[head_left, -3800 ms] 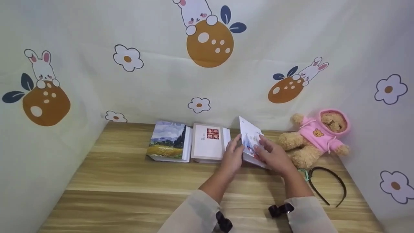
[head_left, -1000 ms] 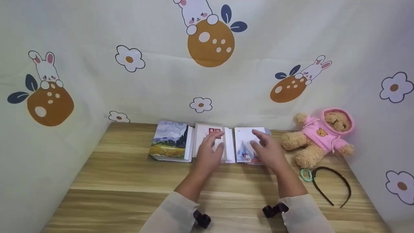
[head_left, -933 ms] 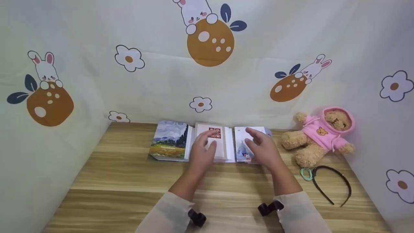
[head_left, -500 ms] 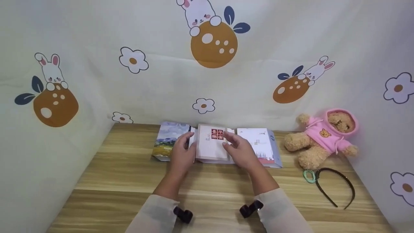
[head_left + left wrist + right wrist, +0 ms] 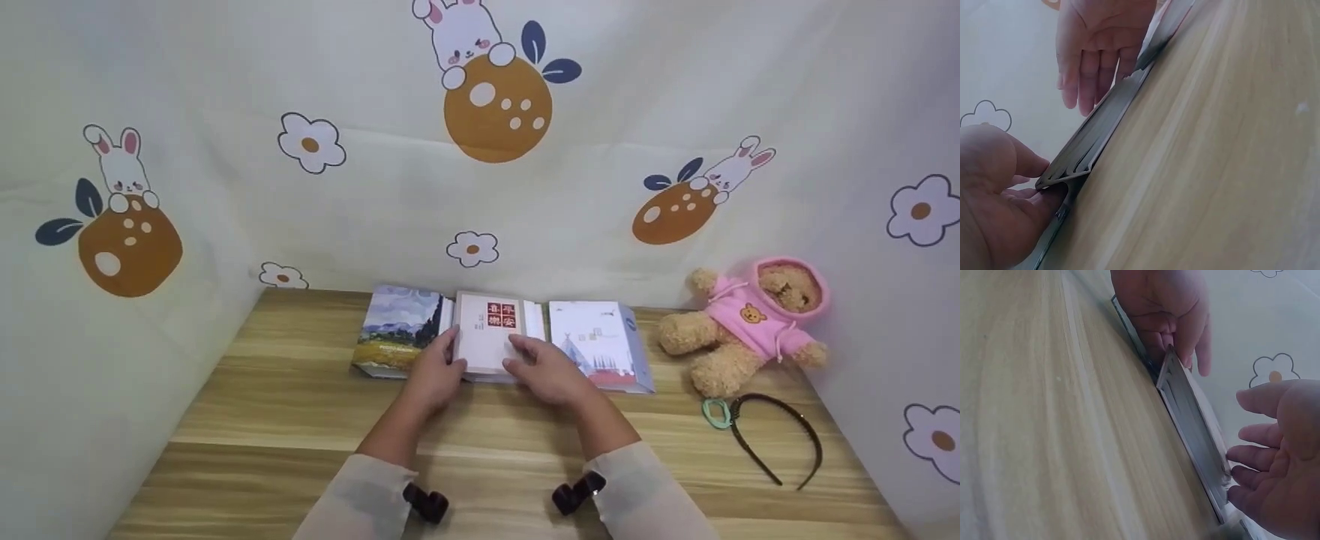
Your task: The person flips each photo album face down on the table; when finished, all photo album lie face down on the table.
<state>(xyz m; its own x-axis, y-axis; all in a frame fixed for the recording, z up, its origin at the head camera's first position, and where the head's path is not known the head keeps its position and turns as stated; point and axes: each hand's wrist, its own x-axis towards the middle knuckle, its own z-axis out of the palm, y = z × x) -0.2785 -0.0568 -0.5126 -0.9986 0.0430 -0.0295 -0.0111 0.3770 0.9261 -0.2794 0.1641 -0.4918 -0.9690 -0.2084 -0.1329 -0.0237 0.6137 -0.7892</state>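
Observation:
Three thick albums stand in a row at the table's back. The middle one, a cream photo album (image 5: 484,341) with red character squares, lies between both hands. My left hand (image 5: 435,375) pinches its left edge, thumb over the cover; the left wrist view shows that hand (image 5: 994,202) with fingers under the cover's corner. My right hand (image 5: 551,371) is over the album's right side, fingers extended; in the right wrist view its fingertips (image 5: 1241,464) are right at the album's page edge. To the left is a landscape-painting album (image 5: 397,330), to the right a white illustrated album (image 5: 592,337).
A teddy bear (image 5: 754,319) in a pink hoodie lies at the back right. In front of it are a green hair tie (image 5: 716,413) and a black headband (image 5: 810,429). Patterned fabric walls (image 5: 360,217) border the wooden table (image 5: 247,480) at the back and sides.
Earlier both hands held the white album tilted; it now lies flat at the right. Both hands have moved left to the middle album, and the left has taken hold of its edge.

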